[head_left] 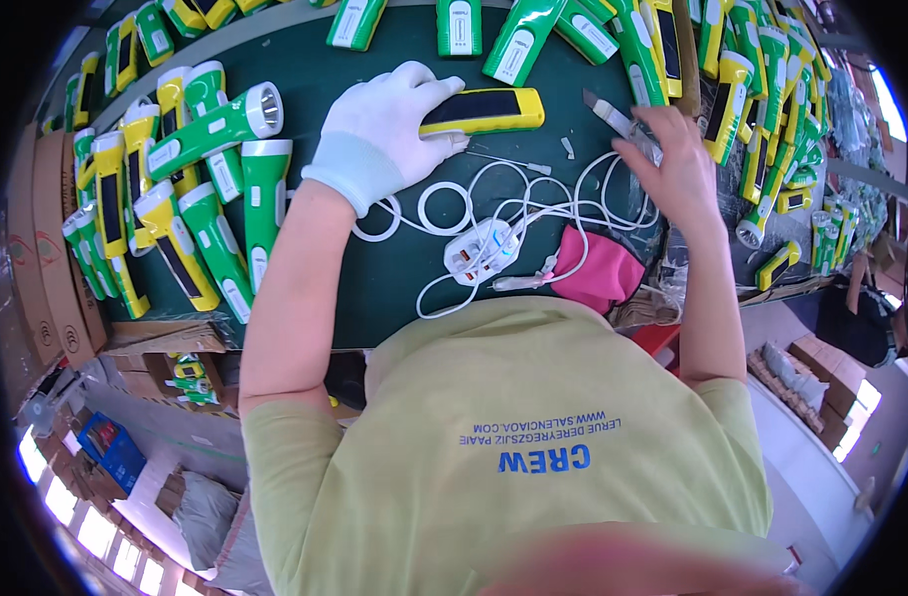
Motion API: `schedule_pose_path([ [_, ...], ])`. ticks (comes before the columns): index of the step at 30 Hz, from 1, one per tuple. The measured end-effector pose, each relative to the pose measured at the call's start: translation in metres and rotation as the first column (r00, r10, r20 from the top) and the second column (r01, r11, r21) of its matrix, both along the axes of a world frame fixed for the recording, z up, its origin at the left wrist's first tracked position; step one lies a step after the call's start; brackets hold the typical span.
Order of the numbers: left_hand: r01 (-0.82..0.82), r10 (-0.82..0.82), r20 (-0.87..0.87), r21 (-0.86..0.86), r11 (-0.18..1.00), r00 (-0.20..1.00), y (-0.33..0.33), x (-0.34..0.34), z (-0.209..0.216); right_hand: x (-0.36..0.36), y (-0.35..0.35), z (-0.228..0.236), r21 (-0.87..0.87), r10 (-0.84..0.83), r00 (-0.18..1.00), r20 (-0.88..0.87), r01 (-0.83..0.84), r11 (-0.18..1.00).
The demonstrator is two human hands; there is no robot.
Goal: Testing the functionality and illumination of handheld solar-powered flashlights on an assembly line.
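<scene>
My left hand [389, 124], in a white knit glove, grips a yellow solar flashlight [488, 109] lying crosswise, its dark panel facing up. Part of the flashlight's near end is hidden by the glove. My bare right hand [680, 164] has thumb and fingers around the pale, see-through handle of a utility knife [610, 114]; the blade points away to the upper left. Between the hands lies a thin metal rod with a clear end [538, 168], like a small screwdriver. White cables [528, 209] and a white charger block with several ports [474, 253] lie nearer my body.
Green and yellow flashlights [215, 129] are piled at the left, with more along the far edge [459, 25] and in a heap at the right [762, 109]. A pink cloth [598, 266] lies by the near edge. Brown cardboard [71, 248] stands at the left end of the green table [310, 298].
</scene>
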State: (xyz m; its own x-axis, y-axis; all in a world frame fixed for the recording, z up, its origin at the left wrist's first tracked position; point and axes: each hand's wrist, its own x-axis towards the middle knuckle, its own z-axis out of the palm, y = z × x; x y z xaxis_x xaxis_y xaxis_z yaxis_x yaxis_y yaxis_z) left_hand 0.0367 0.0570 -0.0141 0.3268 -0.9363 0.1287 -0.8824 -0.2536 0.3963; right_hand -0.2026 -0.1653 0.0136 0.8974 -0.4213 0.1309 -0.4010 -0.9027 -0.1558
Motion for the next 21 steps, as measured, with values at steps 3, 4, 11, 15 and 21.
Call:
schedule_pose_path([
  [3, -0.01, 0.014, -0.058, 0.068, 0.998, 0.998, -0.003, -0.005, -0.005, -0.015, 0.001, -0.025, -0.056, 0.024, 0.999, -0.048, -0.026, 0.998],
  [4, -0.02, 0.024, -0.07, 0.048, 0.999, 0.997, -0.003, -0.007, -0.005, -0.016, 0.001, -0.029, -0.098, 0.031, 0.999, -0.04, -0.035, 0.995],
  [11, -0.053, 0.055, -0.065, 0.031, 0.998, 0.996, -0.002, -0.014, -0.008, -0.007, -0.012, -0.027, -0.085, -0.005, 0.99, -0.138, -0.007, 0.996],
  [15, -0.053, 0.054, -0.097, 0.014, 0.998, 0.994, -0.002, -0.012, -0.013, 0.002, -0.025, -0.007, 0.515, -0.128, 0.987, -0.094, 0.158, 0.842],
  [21, -0.052, 0.051, -0.015, -0.037, 0.998, 0.999, 0.001, -0.013, -0.016, 0.04, 0.017, 0.02, -0.004, 0.312, 0.95, -0.003, -0.312, 0.95],
])
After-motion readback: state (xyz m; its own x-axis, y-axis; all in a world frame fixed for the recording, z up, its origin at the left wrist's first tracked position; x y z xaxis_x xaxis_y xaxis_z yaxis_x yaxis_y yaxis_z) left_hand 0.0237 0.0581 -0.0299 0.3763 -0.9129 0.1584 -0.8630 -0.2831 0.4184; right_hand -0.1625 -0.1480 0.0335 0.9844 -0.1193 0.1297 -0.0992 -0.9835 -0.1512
